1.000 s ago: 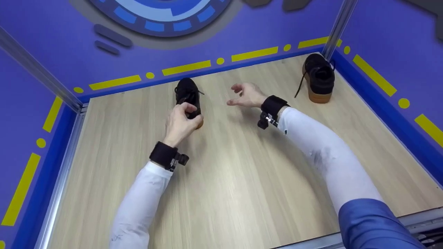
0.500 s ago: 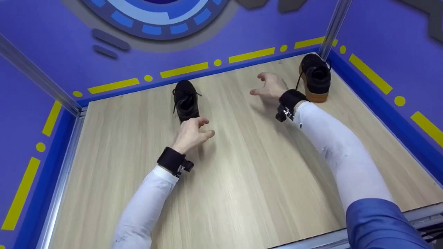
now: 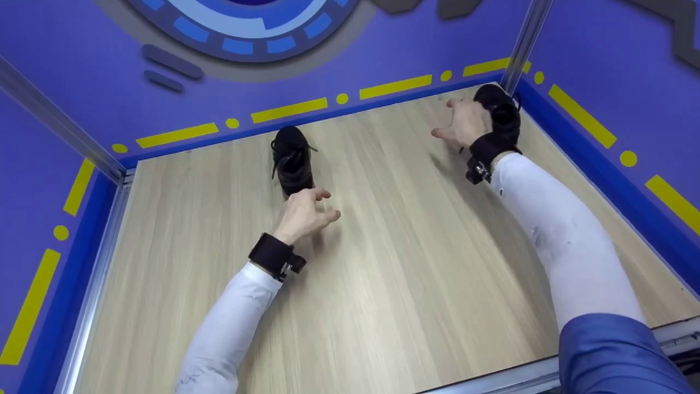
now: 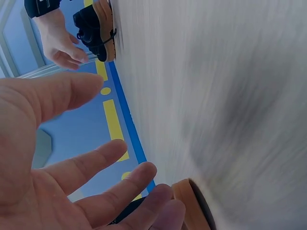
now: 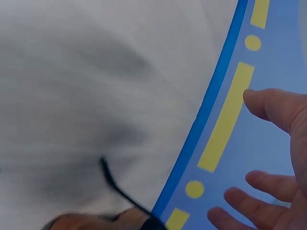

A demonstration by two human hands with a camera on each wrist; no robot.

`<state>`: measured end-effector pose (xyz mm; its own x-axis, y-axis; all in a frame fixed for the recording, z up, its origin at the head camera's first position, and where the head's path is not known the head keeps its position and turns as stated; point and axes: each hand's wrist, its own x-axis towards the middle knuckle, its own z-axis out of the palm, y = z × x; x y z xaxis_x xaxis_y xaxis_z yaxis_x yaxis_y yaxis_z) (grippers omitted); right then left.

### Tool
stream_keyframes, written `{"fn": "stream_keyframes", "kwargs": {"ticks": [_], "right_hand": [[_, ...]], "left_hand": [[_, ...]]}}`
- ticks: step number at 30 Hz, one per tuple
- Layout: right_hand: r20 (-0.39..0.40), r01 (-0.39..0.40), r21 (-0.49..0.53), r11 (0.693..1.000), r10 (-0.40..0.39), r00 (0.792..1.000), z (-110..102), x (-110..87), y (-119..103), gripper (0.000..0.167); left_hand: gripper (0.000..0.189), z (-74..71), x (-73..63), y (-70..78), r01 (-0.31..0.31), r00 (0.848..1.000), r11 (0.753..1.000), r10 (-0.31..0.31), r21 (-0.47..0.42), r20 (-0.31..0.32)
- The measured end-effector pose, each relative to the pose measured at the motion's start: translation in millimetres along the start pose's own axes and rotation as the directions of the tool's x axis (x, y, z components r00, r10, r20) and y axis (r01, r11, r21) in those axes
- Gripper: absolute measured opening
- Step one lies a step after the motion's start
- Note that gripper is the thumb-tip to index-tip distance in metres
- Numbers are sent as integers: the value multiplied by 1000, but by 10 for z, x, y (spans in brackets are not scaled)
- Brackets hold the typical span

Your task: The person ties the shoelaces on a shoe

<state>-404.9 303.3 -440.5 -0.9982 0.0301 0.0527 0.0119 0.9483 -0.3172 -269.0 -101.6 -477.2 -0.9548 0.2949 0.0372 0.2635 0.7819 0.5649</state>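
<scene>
A black lace-up shoe stands on the wooden board, toe toward the back wall. My left hand is at its heel, fingers spread and relaxed, holding nothing; in the left wrist view the shoe's tan sole shows past the fingertips. The second black shoe stands in the back right corner. Over its left side hovers my right hand, thumb and fingers apart with nothing between them, hiding part of that shoe. A loose black lace sticks out from it in the right wrist view.
The pale wooden board is bounded by a purple-blue back wall with yellow marks, and by side walls. Metal profiles run along the left edge and the front edge. A metal post rises in the back right corner.
My right hand has moved right, from mid-board to the corner shoe. My left hand has drawn back from over the left shoe's opening to its heel and opened wider.
</scene>
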Motion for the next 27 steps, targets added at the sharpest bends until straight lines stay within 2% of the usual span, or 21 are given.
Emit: {"fn": "stream_keyframes", "kwargs": {"ticks": [6,13,23,27], "right_hand": [[-36,-99,-35,995,97,995,-139,9,336,89],[-54,-230,16,973,231,971,-169,-37,668,108],[14,-322,88,943,322,947,-54,-36,871,121],[-7,-328,112,938,331,944,-4,-19,917,121]], "left_hand": [[55,-4,4,-27,0,1000,1000,1,31,-9],[55,14,-4,-12,29,1000,999,-29,28,5],[57,77,-29,-25,43,999,999,-43,22,25],[56,86,-25,-22,39,999,999,-39,18,16]]}}
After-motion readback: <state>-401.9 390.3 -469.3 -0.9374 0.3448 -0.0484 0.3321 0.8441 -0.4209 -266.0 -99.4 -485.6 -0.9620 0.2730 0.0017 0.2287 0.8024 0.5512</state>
